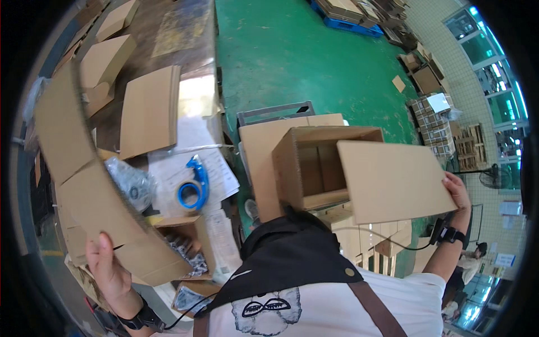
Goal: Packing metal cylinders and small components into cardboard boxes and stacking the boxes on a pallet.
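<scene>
My left hand [108, 268] grips the near edge of a long, creased cardboard blank [84, 163], its thumb on the face and its other fingers mostly hidden. The blank stands tilted over the table's left side. Out to the right, my right hand [457, 191] pinches the edge of a flat rectangular cardboard sheet [393, 182]. This sheet overlaps the right side of an open cardboard box [287, 168], whose visible inside holds nothing. Beside the blank is a smaller open carton [206, 247] with plastic-wrapped parts in it, partly covered by the blank.
A blue tape dispenser [203, 178] lies on papers [224, 168] near a plastic bag of parts [130, 182]. Stacked cardboard sheets [149, 109] rest farther back on the table [191, 33]. Wrapped cartons [435, 132], a blue pallet [351, 27] and a fan [494, 176] stand beyond.
</scene>
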